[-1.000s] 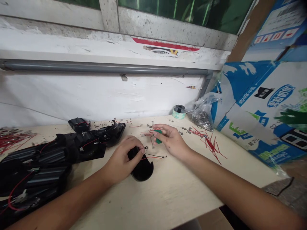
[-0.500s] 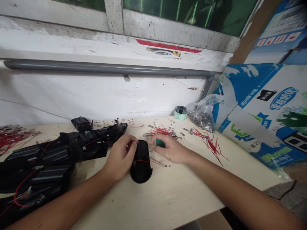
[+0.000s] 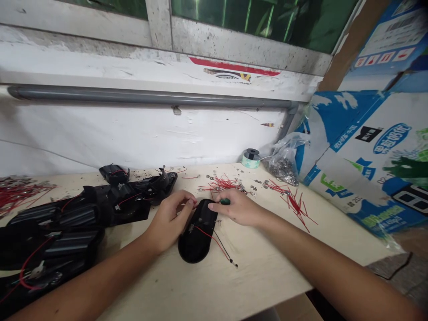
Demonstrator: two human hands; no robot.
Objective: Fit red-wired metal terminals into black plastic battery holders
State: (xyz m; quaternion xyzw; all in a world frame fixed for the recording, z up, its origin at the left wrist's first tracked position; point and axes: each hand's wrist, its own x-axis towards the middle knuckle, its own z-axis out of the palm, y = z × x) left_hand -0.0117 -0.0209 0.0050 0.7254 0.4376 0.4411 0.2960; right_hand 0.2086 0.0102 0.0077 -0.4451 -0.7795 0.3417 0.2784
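A black plastic casing with rounded ends lies tilted on the table between my hands. A red wire and a black wire run from it to its lower right. At the casing's upper left edge, my left hand is closed, fingers curled and thumb against the index finger; whatever sits between the tips is too small to make out. My right hand is closed around a green-handled tool, its thumb tip over the casing's upper right edge. The tool's working end is hidden.
Several black casings with wires are piled on the left. Red wires with metal tabs lie scattered behind my hands. A tape roll, a plastic bag of metal parts and a blue-white carton stand toward the right.
The casing has turned, its lower end swinging left and its upper end right. Its wires now point down to the right. My right thumb has come over its upper edge.
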